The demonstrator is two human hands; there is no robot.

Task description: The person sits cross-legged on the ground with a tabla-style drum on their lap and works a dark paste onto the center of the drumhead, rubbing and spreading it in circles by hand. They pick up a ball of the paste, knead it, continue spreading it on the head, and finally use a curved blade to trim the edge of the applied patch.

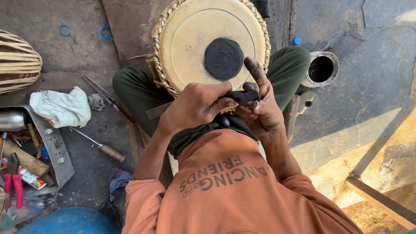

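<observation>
Nearest, the left hand (197, 106) was clamped around a flat blade (158, 111), its dark end reaching the right hand (260, 108). The right fingers (253, 67) were blackened; thumb and fingers pinched together on the blade's dark tip, one finger pointing up. Just beyond, a drum (208, 41) with a black centre patch and woven rim rested on the lap. On the floor to the left lay an awl (102, 147), shears (104, 97) and a cloth (60, 108); far right stood a metal cup (321, 69).
</observation>
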